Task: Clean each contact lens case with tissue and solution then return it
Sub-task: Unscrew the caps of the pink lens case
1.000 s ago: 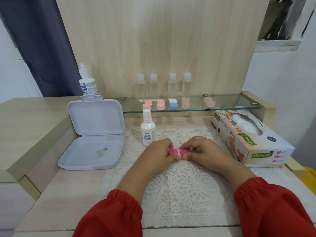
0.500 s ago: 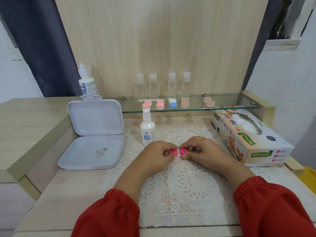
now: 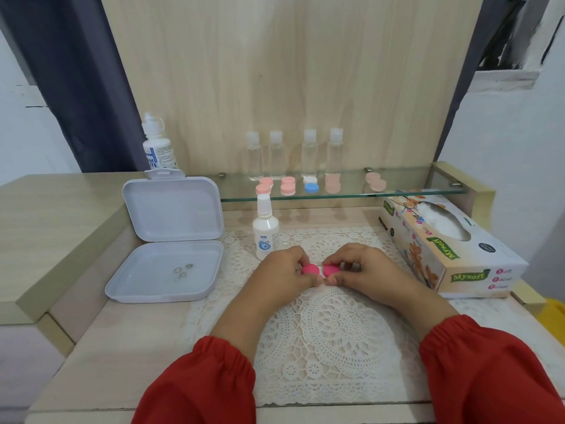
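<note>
White hinged box (image 3: 165,270) open, holding small lenses (image 3: 182,271); both hands' fingers (image 3: 308,278) pinch the pink contact lens case (image 3: 321,270), its base hidden.

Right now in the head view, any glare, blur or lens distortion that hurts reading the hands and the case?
Head view: even, soft light, no hard glare; the glass shelf only mirrors the bottles faintly. Wide-angle bending bows the edges. The pink contact lens case is sharp enough, pinched by the left hand and right hand. Print on the tissue box is partly legible.
</note>
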`<action>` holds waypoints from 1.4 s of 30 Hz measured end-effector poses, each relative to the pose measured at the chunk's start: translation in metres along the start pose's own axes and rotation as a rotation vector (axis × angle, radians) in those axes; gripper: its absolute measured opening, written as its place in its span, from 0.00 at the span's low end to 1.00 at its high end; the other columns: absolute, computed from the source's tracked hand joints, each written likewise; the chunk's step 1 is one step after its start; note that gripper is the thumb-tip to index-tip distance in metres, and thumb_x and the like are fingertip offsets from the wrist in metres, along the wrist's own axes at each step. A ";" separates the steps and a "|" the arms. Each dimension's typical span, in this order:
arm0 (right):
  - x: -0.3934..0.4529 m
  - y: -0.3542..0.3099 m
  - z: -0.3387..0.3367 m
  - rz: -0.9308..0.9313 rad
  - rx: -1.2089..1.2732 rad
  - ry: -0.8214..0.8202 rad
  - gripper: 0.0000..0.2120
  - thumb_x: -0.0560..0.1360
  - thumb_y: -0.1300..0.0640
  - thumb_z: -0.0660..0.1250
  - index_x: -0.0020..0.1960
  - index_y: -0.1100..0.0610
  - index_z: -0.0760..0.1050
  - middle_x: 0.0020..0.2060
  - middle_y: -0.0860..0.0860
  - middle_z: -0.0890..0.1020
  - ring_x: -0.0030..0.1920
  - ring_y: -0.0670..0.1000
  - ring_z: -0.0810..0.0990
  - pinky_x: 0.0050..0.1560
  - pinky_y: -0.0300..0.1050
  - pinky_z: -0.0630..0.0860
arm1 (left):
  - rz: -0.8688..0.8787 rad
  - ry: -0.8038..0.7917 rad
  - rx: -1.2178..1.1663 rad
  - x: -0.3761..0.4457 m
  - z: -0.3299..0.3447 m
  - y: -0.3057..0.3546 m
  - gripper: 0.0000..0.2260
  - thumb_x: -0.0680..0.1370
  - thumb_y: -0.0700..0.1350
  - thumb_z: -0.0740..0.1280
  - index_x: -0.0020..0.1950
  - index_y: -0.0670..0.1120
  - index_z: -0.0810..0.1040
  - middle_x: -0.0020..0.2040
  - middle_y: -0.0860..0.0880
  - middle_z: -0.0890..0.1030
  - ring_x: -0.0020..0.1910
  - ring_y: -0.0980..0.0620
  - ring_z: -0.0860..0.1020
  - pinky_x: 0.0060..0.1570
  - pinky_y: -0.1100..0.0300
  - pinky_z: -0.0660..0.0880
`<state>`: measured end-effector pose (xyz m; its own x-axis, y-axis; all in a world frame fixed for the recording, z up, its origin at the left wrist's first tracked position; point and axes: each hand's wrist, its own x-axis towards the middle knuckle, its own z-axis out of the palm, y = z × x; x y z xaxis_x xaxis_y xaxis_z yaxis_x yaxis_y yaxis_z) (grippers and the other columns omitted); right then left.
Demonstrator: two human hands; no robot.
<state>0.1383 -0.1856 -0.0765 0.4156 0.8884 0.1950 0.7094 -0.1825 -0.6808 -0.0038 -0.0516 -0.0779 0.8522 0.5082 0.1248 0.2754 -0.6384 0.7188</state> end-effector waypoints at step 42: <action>-0.001 -0.002 -0.001 0.007 -0.014 0.003 0.14 0.69 0.54 0.77 0.54 0.51 0.83 0.47 0.47 0.80 0.47 0.45 0.76 0.47 0.29 0.70 | 0.014 0.010 -0.076 -0.001 -0.001 -0.001 0.05 0.76 0.48 0.69 0.50 0.49 0.80 0.33 0.53 0.73 0.32 0.57 0.70 0.36 0.61 0.70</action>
<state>0.1371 -0.1862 -0.0749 0.4219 0.8860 0.1923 0.7144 -0.1943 -0.6722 -0.0051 -0.0511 -0.0776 0.8510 0.5056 0.1423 0.2282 -0.6000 0.7668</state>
